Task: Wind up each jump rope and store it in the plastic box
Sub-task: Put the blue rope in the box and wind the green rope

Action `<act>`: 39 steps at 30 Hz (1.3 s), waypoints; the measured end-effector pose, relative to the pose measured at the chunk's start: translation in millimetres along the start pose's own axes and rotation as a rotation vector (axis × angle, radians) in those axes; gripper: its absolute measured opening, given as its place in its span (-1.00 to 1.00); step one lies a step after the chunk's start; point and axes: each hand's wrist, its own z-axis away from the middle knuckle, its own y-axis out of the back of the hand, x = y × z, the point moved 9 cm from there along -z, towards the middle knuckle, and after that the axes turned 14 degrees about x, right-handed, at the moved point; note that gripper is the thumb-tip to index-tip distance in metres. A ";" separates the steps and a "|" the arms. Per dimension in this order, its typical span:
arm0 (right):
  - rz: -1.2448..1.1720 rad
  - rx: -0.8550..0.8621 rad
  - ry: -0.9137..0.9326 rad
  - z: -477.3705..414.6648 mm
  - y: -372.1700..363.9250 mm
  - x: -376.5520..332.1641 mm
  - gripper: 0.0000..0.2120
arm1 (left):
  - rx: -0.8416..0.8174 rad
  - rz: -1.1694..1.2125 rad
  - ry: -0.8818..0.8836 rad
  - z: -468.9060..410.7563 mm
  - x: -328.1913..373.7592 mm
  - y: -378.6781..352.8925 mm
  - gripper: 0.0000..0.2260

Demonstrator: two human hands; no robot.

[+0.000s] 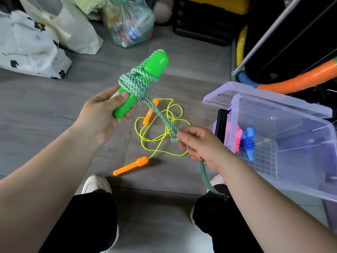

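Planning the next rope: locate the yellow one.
Head view, centre: yellow rope lies on the floor between left hand and right hand, left of the plastic box.

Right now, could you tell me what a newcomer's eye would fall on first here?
The bright green handles, held up at centre by the left hand, are partly wound with green-and-white braided rope, whose free length the right hand pinches. Below them on the grey floor lies an orange-handled yellow jump rope, unwound. At right, the clear plastic box already holds a wound blue rope and a pink one.
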 end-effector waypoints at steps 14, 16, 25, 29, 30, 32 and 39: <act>0.551 -0.319 -0.082 17.4 -15.2 27.6 -0.65 | 0.061 0.023 -0.084 -8.5 22.4 18.6 -0.75; 0.670 -0.343 -0.083 17.3 -14.3 36.1 -0.82 | -0.019 -0.080 -0.082 -4.1 16.4 7.7 -0.81; 0.188 -0.020 0.041 -7.5 -4.5 9.6 -0.84 | -0.421 -0.206 0.037 37.1 -9.6 -47.6 -0.67; -0.051 0.165 -0.044 -13.3 14.4 9.3 -0.65 | -0.351 -0.191 0.028 28.3 -8.3 -40.6 -0.71; -0.050 0.211 -0.073 -14.5 21.0 12.4 -0.67 | -0.349 -0.200 0.026 28.1 -8.1 -39.8 -0.72; -0.032 0.265 -0.136 -16.7 28.5 18.8 -0.72 | -0.346 -0.208 0.014 27.1 -8.0 -38.4 -0.75; 0.120 0.272 -0.281 -16.2 35.7 42.0 -0.78 | -0.281 -0.056 0.011 22.8 1.2 -34.2 -0.77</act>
